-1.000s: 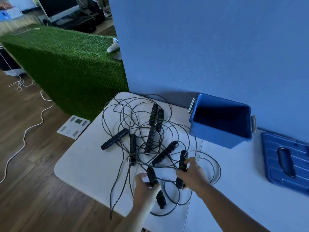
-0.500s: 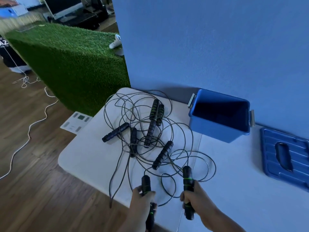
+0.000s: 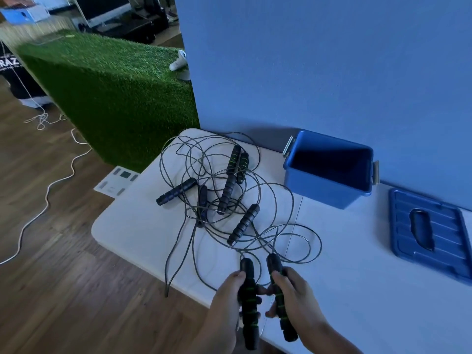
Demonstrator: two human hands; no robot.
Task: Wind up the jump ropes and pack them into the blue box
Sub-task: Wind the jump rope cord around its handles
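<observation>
The white worktop [image 3: 357, 264] ends in a rounded left corner, and its near edge runs diagonally down to the hands, beyond which lies wooden floor [image 3: 51, 277]. Its back edge meets a blue wall [image 3: 319, 72]. The ropes [image 3: 224, 198] lie in one tangle on the left half, thin cords looping almost to the back edge, and one cord [image 3: 168, 272] hangs over the near edge. Eight handles show. Six loose handles [image 3: 244, 224] lie in the tangle, pointing different ways, most with the long axis running roughly near to far. The left hand [image 3: 227, 302] is curled round one handle [image 3: 248, 328], and the right hand [image 3: 298, 300] round a second handle [image 3: 286, 325]. These two are side by side, almost parallel, cord ends pointing away towards the tangle and butt ends sticking out past the near edge. One blue box [image 3: 329, 192] stands open against the wall, right of the tangle, its long axis along the wall and a latch at each short end. One lid [image 3: 434, 226] lies flat to its right. Bare worktop stretches between the hands, box and lid.
</observation>
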